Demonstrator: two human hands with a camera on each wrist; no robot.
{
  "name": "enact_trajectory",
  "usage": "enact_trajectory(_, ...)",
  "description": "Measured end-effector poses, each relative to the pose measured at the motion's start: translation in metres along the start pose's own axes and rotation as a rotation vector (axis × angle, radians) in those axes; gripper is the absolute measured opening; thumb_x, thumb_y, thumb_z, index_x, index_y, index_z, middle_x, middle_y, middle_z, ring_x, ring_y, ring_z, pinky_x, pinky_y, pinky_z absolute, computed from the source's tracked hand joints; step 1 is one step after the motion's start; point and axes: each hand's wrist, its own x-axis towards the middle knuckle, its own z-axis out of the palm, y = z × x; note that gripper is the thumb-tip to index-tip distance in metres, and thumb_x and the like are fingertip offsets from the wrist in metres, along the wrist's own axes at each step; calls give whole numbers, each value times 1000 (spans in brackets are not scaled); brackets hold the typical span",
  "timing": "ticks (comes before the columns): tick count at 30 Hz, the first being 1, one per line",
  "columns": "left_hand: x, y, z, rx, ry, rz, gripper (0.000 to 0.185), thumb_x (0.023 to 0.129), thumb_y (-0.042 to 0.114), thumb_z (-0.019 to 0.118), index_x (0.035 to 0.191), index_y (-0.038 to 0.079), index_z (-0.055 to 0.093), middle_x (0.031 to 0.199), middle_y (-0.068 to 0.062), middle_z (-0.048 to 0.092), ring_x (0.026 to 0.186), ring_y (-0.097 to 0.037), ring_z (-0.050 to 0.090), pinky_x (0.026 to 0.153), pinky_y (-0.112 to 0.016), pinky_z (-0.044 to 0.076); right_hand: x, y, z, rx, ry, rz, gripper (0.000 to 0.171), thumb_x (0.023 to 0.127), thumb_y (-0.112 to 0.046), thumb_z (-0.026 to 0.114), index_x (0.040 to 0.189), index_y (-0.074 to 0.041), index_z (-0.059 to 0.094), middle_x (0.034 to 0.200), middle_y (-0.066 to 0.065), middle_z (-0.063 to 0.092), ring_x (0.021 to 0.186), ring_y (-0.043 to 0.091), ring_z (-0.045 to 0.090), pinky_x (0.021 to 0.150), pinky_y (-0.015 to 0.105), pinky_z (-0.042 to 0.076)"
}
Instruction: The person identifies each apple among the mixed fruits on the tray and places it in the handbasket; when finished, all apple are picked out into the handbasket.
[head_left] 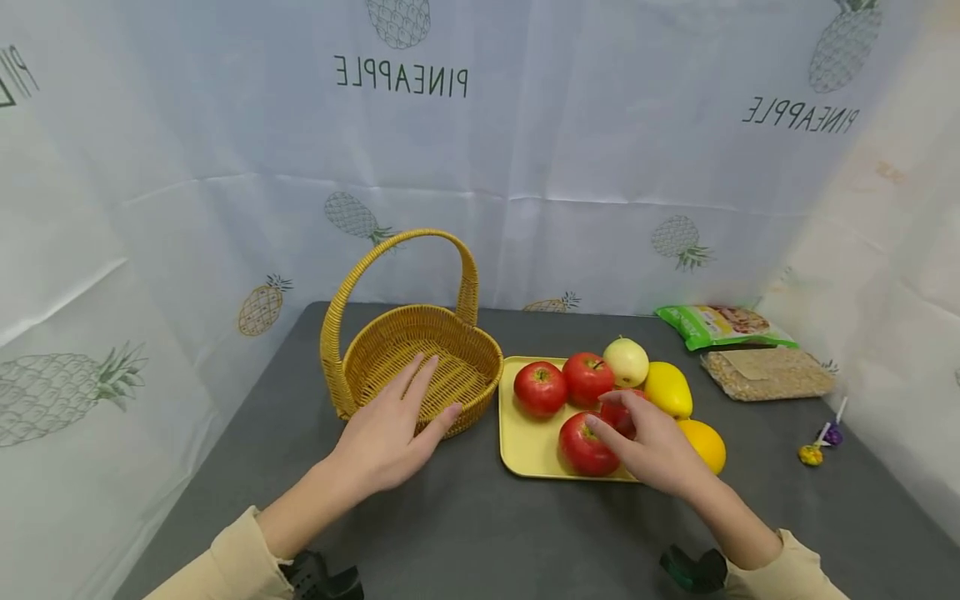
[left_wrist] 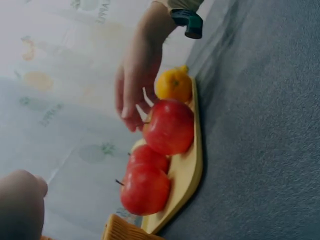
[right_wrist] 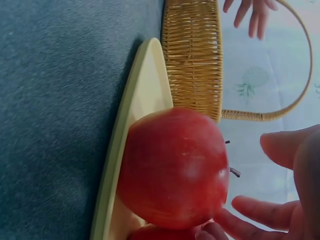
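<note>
Red and round, the nearest apple (head_left: 585, 444) lies at the front of the yellow tray (head_left: 525, 442), directly under the right hand (head_left: 651, 446), which is the closer hand by far. This hand hovers with relaxed, spread fingers (right_wrist: 252, 209) over the top of the apple and grips nothing; I cannot tell if the fingertips touch the skin. An apple has no long axis, and its stem points sideways. The left hand (head_left: 390, 429) rests flat and wide on the rim of the woven basket (head_left: 450, 333), just left of the tray. The skin of the apple looks smooth and shiny.
</note>
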Motion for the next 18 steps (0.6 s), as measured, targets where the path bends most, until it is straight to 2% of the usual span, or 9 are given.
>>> enact_trajectory(6, -13, -5, -10, -127, 77, -13, 71, 104, 63, 44, 162, 23, 33, 161, -4, 38, 141, -32, 46, 104, -60, 42, -5, 2, 0, -103, -4, -1, 69, 96, -60, 64, 136, -3, 60, 127, 11, 65, 105, 26, 62, 91, 53, 53)
enact_trajectory(9, -17, -10, -15, -176, 90, -22, 67, 104, 60, 48, 159, 24, 37, 156, -4, 44, 131, -30, 55, 99, -58, 47, -5, 2, 0, -141, -18, -15, 73, 95, -62, 64, 138, -4, 59, 129, 12, 66, 107, 28, 64, 92, 55, 52)
enact_trajectory(14, -22, -19, -19, -265, 63, -32, 62, 103, 55, 55, 155, 23, 43, 150, -3, 51, 113, -23, 66, 86, -47, 57, -4, 4, 4, -151, -48, -25, 76, 94, -64, 64, 142, -5, 57, 132, 10, 65, 111, 29, 63, 95, 56, 51)
enact_trajectory(18, -32, -32, -14, -345, 102, -37, 44, 103, 45, 63, 140, 23, 57, 135, 3, 62, 100, -11, 69, 76, -34, 59, -6, 6, 9, -120, -73, -24, 78, 94, -63, 64, 146, -6, 55, 135, 9, 63, 113, 29, 62, 96, 56, 50)
